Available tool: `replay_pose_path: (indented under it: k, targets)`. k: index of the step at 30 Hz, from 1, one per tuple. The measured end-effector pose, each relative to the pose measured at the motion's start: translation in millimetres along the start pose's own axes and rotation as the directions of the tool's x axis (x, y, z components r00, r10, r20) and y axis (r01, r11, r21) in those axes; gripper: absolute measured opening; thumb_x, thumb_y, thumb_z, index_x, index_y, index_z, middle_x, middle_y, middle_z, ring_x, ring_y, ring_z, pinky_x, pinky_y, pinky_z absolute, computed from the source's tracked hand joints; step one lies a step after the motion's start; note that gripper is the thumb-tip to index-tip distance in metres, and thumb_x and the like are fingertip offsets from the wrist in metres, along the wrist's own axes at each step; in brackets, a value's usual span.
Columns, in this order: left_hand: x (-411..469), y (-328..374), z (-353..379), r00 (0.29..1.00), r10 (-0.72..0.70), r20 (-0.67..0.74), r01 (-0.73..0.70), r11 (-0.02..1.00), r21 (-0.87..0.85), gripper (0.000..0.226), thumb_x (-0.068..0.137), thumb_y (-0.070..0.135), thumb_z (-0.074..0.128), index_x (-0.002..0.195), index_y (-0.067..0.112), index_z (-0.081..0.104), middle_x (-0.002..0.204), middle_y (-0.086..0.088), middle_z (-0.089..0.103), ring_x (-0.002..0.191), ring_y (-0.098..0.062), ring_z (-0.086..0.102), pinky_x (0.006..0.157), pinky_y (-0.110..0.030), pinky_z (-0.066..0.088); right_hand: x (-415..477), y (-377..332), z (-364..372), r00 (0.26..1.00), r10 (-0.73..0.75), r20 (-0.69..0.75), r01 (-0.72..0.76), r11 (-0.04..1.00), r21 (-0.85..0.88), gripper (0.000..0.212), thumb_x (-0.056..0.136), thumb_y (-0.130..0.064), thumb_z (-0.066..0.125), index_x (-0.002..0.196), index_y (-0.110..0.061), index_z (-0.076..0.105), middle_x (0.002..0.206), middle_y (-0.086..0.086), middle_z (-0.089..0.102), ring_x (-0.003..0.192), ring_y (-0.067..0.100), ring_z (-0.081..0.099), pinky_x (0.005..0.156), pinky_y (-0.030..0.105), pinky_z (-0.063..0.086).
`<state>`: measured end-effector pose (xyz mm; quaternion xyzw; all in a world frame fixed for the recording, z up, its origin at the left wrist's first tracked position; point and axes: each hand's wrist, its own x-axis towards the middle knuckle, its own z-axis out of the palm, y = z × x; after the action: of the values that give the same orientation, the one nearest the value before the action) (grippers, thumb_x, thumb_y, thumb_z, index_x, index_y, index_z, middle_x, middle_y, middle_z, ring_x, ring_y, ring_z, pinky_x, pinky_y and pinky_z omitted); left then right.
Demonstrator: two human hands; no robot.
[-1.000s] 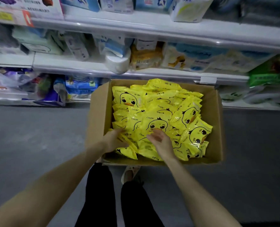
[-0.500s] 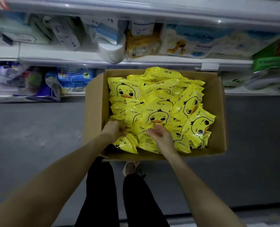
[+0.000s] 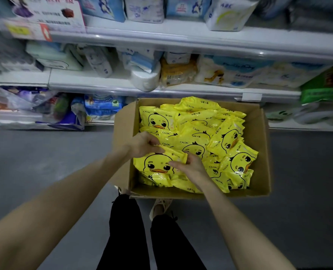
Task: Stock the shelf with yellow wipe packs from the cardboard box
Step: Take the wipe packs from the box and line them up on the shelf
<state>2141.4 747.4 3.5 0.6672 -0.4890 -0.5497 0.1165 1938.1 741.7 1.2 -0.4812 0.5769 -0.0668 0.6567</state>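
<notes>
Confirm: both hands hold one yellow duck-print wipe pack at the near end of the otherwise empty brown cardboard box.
Not empty: the head view shows the brown cardboard box piled with yellow packs. The left hand and right hand hold one yellow duck-print wipe pack at its near end.

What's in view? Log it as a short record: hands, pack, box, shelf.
left hand: grips top edge of front pack
right hand: pinches the same pack's right edge
cardboard box: open, in front of the shelves, heaped with yellow wipe packs
shelf: holds other packaged goods
</notes>
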Motion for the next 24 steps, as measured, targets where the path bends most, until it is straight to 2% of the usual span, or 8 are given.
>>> replay_pose_path:
  k: [2,4,6,8,12,17,21,24]
  targets:
    - [-1.8,1.5,2.9,0.999,0.021,-0.036,-0.024,0.997,-0.079,0.026,0.075,0.031,0.074,0.056,0.024,0.058,0.057,0.001,0.043,0.060,-0.015,0.040,0.060,-0.031,0.032,0.6,-4.6,-5.5,0.999,-0.033,-0.041,0.033,0.999,-0.001,0.020,0.078,-0.014,0.075,0.086,-0.028,0.063,0.087,-0.006,0.069,0.083,0.014,0.065,0.083,0.033,0.051]
    - [-3.6,-3.0,6.3,0.999,-0.013,-0.051,0.006,0.989,-0.148,0.017,0.071,0.031,0.077,0.080,0.022,0.066,0.081,-0.001,0.062,0.082,-0.019,0.057,0.073,-0.034,0.046,1.8,-3.8,-11.4,0.996,-0.054,-0.077,0.053,0.999,-0.014,0.017,0.079,-0.014,0.074,0.087,-0.026,0.064,0.086,-0.007,0.069,0.083,0.012,0.065,0.077,0.027,0.051]
    - [-5.5,-13.2,8.0,0.994,-0.101,-0.029,0.095,0.982,-0.165,0.062,0.069,0.024,0.081,0.124,0.014,0.054,0.123,-0.006,0.058,0.118,-0.022,0.051,0.099,-0.038,0.045,2.0,1.6,-19.5,0.992,-0.035,-0.122,0.033,0.999,-0.014,0.015,0.080,-0.015,0.073,0.090,-0.023,0.065,0.086,-0.006,0.068,0.082,0.010,0.064,0.073,0.024,0.048]
    - [-8.0,-23.3,11.9,0.984,-0.176,-0.008,0.173,0.974,-0.145,0.090,0.067,0.024,0.083,0.142,0.010,0.034,0.139,-0.008,0.045,0.131,-0.025,0.041,0.108,-0.039,0.037,2.0,9.6,-31.2,0.982,-0.011,-0.187,0.015,1.000,0.018,0.013,0.081,-0.014,0.072,0.091,-0.019,0.065,0.087,-0.004,0.068,0.082,0.011,0.064,0.075,0.026,0.049]
    - [-3.6,-41.4,31.1,0.968,-0.239,0.075,0.230,0.966,0.117,0.097,0.070,0.024,0.081,0.147,0.010,0.023,0.148,-0.010,0.036,0.135,-0.028,0.035,0.109,-0.036,0.033,0.5,24.0,-53.8,0.959,0.005,-0.282,0.008,0.999,0.045,0.009,0.081,-0.014,0.072,0.086,-0.019,0.068,0.085,-0.004,0.070,0.082,0.011,0.065,0.073,0.025,0.048]
    - [6.8,-47.8,55.6,0.949,-0.246,0.199,0.131,0.878,0.461,0.096,0.074,0.018,0.078,0.149,0.015,0.017,0.148,-0.014,0.035,0.137,-0.031,0.031,0.112,-0.039,0.030,1.2,36.0,-62.5,0.947,0.019,-0.321,0.002,0.998,0.064,0.017,0.081,-0.015,0.072,0.097,-0.012,0.068,0.088,-0.001,0.069,0.083,0.010,0.064,0.069,0.020,0.046]
    - [8.9,-53.5,66.0,0.955,-0.256,0.147,0.124,0.800,0.587,0.061,0.088,0.007,0.060,0.142,0.014,0.033,0.139,-0.014,0.042,0.129,-0.029,0.041,0.106,-0.036,0.035,-0.6,42.7,-60.7,0.945,0.008,-0.327,0.016,0.997,0.072,0.014,0.081,-0.013,0.072,0.094,-0.013,0.067,0.086,-0.003,0.069,0.079,0.006,0.063,0.063,0.011,0.046]
    - [9.2,-58.5,67.2,0.968,-0.232,0.091,0.141,0.810,0.569,0.046,0.090,0.010,0.056,0.134,0.018,0.046,0.131,-0.013,0.045,0.122,-0.028,0.044,0.100,-0.034,0.037,-2.6,43.5,-61.1,0.947,0.007,-0.320,0.016,0.997,0.070,0.014,0.080,-0.015,0.073,0.093,-0.014,0.067,0.088,0.001,0.070,0.081,0.011,0.064,0.066,0.017,0.046]
